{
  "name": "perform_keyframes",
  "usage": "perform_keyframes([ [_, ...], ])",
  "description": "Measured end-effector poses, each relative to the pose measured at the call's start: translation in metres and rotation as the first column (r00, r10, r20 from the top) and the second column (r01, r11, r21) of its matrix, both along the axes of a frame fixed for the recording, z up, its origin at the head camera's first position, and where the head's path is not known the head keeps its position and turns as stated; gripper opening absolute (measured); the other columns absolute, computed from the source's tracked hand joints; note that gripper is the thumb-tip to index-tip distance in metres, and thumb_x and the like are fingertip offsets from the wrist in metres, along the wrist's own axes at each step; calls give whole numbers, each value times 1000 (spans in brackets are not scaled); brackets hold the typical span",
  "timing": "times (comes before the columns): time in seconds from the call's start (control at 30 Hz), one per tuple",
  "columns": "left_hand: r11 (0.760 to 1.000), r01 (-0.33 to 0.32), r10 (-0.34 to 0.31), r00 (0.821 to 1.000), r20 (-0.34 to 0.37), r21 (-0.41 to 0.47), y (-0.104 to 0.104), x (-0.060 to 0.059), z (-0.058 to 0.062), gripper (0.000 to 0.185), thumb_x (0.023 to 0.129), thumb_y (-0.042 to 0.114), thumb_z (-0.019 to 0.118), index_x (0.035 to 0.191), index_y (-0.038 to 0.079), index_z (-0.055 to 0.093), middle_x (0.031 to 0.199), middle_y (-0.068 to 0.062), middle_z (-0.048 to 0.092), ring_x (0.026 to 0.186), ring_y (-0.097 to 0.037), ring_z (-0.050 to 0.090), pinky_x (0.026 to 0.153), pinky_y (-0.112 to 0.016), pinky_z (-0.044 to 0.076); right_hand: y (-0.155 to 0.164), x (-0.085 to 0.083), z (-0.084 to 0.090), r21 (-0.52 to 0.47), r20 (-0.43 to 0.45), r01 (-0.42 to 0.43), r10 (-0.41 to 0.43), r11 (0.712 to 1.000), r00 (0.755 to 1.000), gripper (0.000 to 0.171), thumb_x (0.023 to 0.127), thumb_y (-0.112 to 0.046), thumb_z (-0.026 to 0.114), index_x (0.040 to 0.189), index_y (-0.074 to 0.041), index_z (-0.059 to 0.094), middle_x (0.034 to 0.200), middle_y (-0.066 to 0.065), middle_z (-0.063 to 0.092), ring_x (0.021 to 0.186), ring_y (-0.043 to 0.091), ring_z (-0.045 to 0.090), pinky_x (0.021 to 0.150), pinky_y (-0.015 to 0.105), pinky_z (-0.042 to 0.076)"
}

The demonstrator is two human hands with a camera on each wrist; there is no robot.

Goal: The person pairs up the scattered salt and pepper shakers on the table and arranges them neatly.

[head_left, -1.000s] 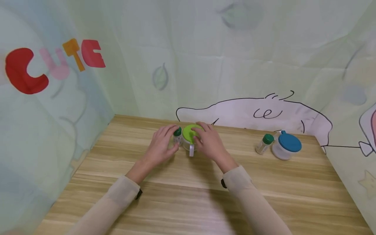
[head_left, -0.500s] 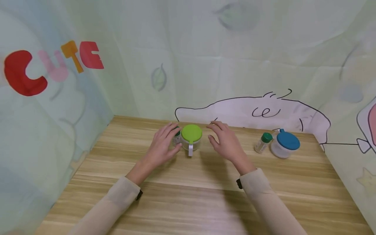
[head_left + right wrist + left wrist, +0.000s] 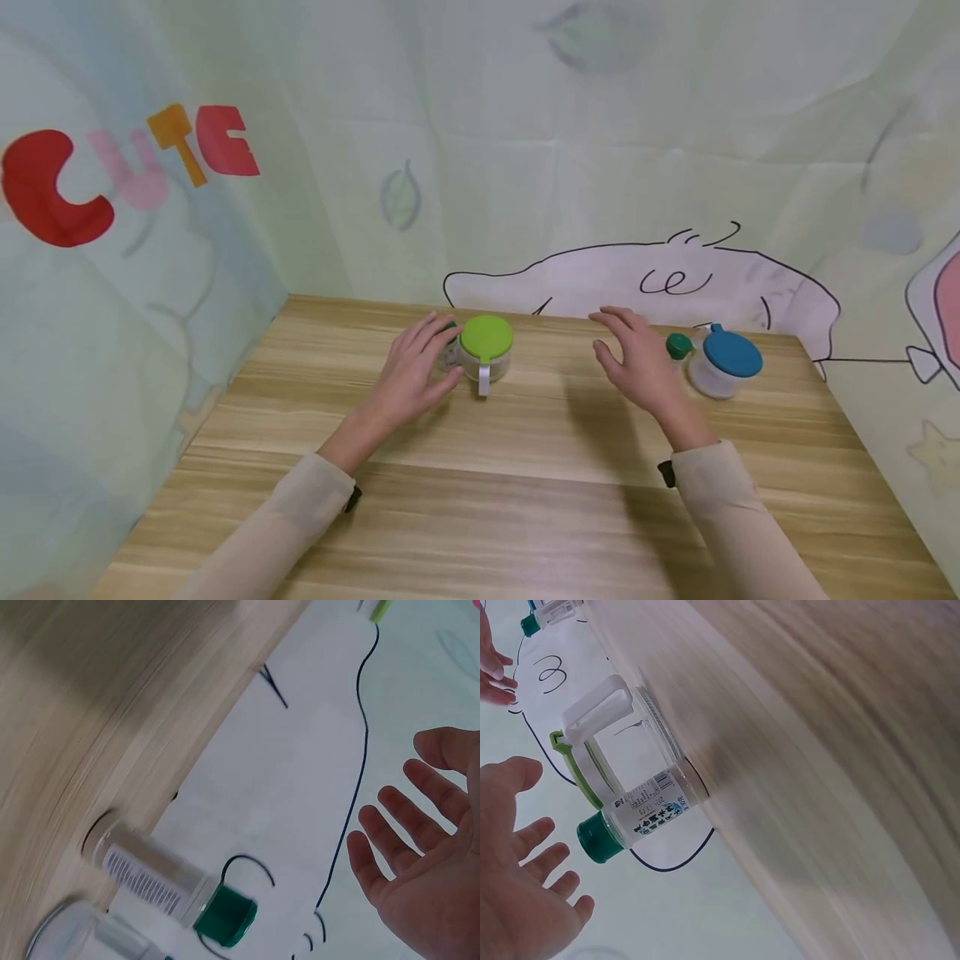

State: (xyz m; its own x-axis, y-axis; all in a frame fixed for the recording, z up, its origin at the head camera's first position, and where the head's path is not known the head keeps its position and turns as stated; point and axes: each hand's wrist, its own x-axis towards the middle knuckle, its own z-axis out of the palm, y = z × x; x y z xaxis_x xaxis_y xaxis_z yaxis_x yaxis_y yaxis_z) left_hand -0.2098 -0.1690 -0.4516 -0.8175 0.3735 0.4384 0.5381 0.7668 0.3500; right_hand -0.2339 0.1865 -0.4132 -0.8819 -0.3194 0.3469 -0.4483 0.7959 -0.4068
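Note:
My left hand (image 3: 408, 365) hovers beside a small spice bottle (image 3: 646, 814) with a green cap and a printed label, its fingers spread and apart from it in the left wrist view. Right against that bottle stands a clear jar (image 3: 486, 350) with a lime-green lid and a white handle. My right hand (image 3: 637, 362) is in the air with loose, parted fingers, holding nothing. Closest to it is a second green-capped spice bottle (image 3: 169, 881), partly hidden behind the hand in the head view. A jar with a blue lid (image 3: 732, 353) stands just right of that bottle.
The wooden table (image 3: 480, 517) ends at the back and sides against a printed cloth backdrop (image 3: 495, 167) with cartoon drawings and coloured letters. Both pairs of bottle and jar stand near the table's back edge.
My right hand has left the lime-green lid and moved right, in front of the second spice bottle. The left hand has stayed almost where it was.

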Motion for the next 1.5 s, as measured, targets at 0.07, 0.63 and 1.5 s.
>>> perform_keyframes([
  [0.07, 1000, -1, 1, 1000, 0, -5, -1, 1, 0, 60, 99, 27, 75, 151, 4, 55, 163, -16, 45, 156, -40, 32, 124, -65, 27, 10, 1, 0, -4, -17, 13, -13, 1000, 1000, 40, 103, -11, 66, 142, -1, 63, 150, 23, 56, 137, 46, 52, 111, 66, 44],
  [0.63, 1000, 12, -12, 1000, 5, -19, 1, 0, -2, 59, 99, 26, 74, 150, 4, 55, 165, -16, 44, 156, -39, 31, 124, -66, 26, 86, 15, -5, -13, -71, 82, -83, 997, 994, 40, 99, -4, 68, 138, 3, 62, 143, 30, 56, 129, 57, 50, 101, 77, 37],
  [1.5, 996, 87, -87, 993, -85, -1, 45, -5, 9, 43, 98, 21, 73, 137, 5, 66, 153, -16, 58, 151, -42, 40, 122, -65, 32, 144, 20, -20, 70, 48, 250, -254, 966, 966, 50, 100, -12, 67, 141, 12, 53, 144, 40, 47, 131, 61, 42, 105, 77, 34],
])
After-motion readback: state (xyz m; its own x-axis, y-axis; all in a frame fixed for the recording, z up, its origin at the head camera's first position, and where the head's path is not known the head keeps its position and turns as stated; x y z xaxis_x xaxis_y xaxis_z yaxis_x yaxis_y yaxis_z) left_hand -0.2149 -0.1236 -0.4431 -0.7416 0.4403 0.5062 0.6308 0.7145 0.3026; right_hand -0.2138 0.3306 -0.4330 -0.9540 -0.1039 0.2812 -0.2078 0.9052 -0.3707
